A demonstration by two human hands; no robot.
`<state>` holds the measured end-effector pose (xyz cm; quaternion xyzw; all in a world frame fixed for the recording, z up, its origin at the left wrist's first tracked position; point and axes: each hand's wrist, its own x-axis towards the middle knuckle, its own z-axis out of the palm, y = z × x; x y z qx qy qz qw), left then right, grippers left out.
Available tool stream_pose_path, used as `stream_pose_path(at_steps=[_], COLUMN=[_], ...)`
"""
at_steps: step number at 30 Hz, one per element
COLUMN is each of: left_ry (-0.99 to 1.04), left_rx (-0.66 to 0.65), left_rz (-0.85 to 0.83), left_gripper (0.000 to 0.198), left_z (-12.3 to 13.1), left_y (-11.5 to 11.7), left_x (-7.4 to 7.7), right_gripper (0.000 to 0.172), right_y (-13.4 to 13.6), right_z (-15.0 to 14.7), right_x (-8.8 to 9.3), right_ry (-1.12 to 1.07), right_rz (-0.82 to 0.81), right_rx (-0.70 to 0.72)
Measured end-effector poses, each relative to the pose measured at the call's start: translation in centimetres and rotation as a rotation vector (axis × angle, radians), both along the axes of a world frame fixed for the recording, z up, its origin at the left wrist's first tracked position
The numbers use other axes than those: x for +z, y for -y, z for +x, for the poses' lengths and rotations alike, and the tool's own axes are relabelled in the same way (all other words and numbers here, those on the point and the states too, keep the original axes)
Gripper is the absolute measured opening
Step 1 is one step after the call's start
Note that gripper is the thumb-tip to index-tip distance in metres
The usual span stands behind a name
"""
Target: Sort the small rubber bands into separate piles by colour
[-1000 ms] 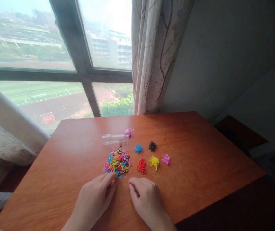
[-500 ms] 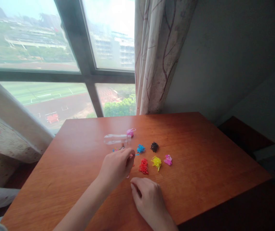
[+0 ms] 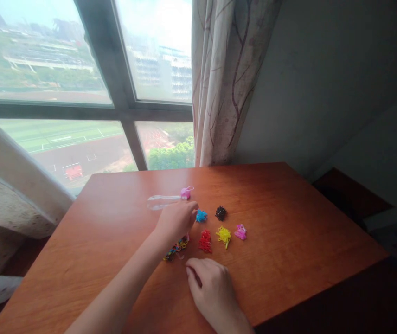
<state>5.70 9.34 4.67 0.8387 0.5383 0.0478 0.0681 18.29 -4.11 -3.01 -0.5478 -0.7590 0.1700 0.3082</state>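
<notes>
My left hand (image 3: pixel 178 218) reaches over the table, its fingers pinched together at the left edge of a small pile of blue loops (image 3: pixel 201 215) that look like rubber bands. What the pinch holds, if anything, is hidden. Partly under my left wrist lies a mixed-colour heap of loops (image 3: pixel 176 248). My right hand (image 3: pixel 210 283) rests on the table nearer to me with its fingers curled closed; its fingertips are too hidden to show any content. Close by are piles of red loops (image 3: pixel 205 241), yellow loops (image 3: pixel 224 235), pink loops (image 3: pixel 240 232) and black loops (image 3: pixel 220 213).
A clear plastic bottle (image 3: pixel 162 198) lies on its side behind my left hand, beside a pink cap (image 3: pixel 185 193) with a loop. The brown wooden table (image 3: pixel 289 232) ends near a window (image 3: pixel 160 144) and a patterned curtain (image 3: pixel 215 93).
My left hand has moved slightly back towards the blue pile, uncovering more of the mixed heap. The blue loop that showed at its fingertips is no longer distinct. My right hand stays put.
</notes>
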Motion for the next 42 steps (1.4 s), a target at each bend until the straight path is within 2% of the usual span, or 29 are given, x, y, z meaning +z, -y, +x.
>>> stream_pose_path(at_steps=[4, 7, 10, 16, 18, 21, 27, 33, 37, 42], left_ry=[0.025, 0.094, 0.214, 0.485, 0.557, 0.600, 0.554, 0.532, 0.501, 0.481], left_rx=[0.034, 0.057, 0.073, 0.066, 0.062, 0.057, 0.044, 0.048, 0.041, 0.030], left_rz=[0.007, 0.001, -0.001, -0.023, -0.007, 0.010, -0.026, -0.020, 0.028, 0.053], left_gripper=[0.023, 0.020, 0.022, 0.020, 0.019, 0.018, 0.018, 0.018, 0.019, 0.020], left_z=[-2.2, -4.2, -5.9, -7.5, -7.5, -7.3, -7.1, -7.1, -7.0, -6.9], left_y=[2.5, 5.0, 7.5, 10.9, 11.3, 11.4, 11.5, 11.6, 11.5, 11.5], left_x=[0.9, 0.7, -0.4, -4.2, -5.1, -5.8, -5.7, -5.8, -5.7, -5.7], right_gripper=[0.017, 0.015, 0.013, 0.014, 0.014, 0.011, 0.013, 0.016, 0.026, 0.044], right_y=[0.0, 0.0, 0.0, -0.5, -0.7, -1.1, -1.4, -0.6, -0.8, -2.5], right_z=[0.0, -0.1, -0.4, -1.1, -1.4, -1.9, -2.1, -1.0, 1.9, 8.2], right_x=[0.2, 0.5, 0.8, 1.0, 1.1, 1.2, 0.8, 0.3, 0.6, 1.2], right_ry=[0.021, 0.066, 0.110, 0.181, 0.195, 0.208, 0.211, 0.083, -0.003, 0.015], right_rz=[0.006, 0.019, 0.009, -0.035, -0.037, -0.038, -0.021, 0.032, 0.066, 0.104], right_rx=[0.000, -0.014, -0.030, -0.082, -0.087, -0.093, -0.095, -0.071, -0.137, -0.341])
